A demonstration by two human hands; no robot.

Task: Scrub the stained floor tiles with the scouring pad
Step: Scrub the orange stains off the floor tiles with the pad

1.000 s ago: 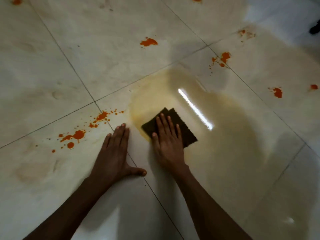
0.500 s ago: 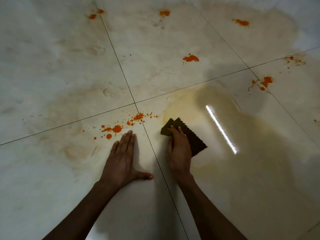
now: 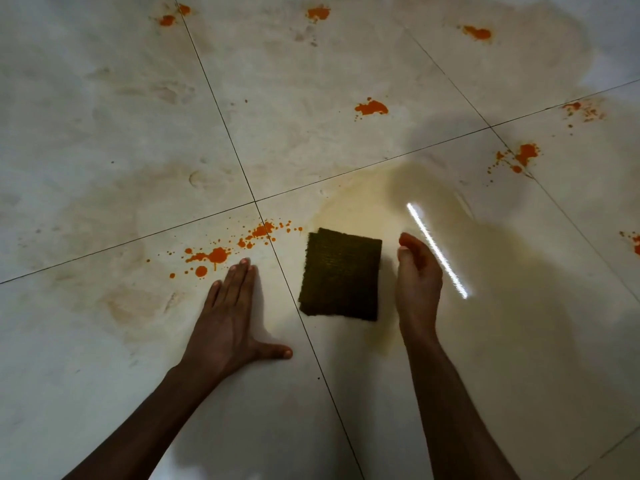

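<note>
Two forearms run out of the frame at the bottom edge, so nothing above the elbows shows. The right hand (image 3: 417,280) is turned edge-on and a little blurred; its fingers (image 3: 410,242) curl loosely and hold nothing, and whether it touches the floor cannot be told. It sits just right of the scouring pad (image 3: 341,275), apart from it. The pad lies flat and uncovered near the middle of the frame, at the left edge of a yellowish wet patch (image 3: 381,209), just right of a grout line (image 3: 294,306). The left hand (image 3: 230,318) presses flat on the floor tiles (image 3: 104,358) left of that line, fingers together and straight, thumb splayed toward the pad. Its fingertips end just below an orange splatter (image 3: 216,254) that trails up to the tile corner. More orange spots are scattered across the upper and right parts of the frame, one cut off by the right edge. Bare tile lies open around the pad.
</note>
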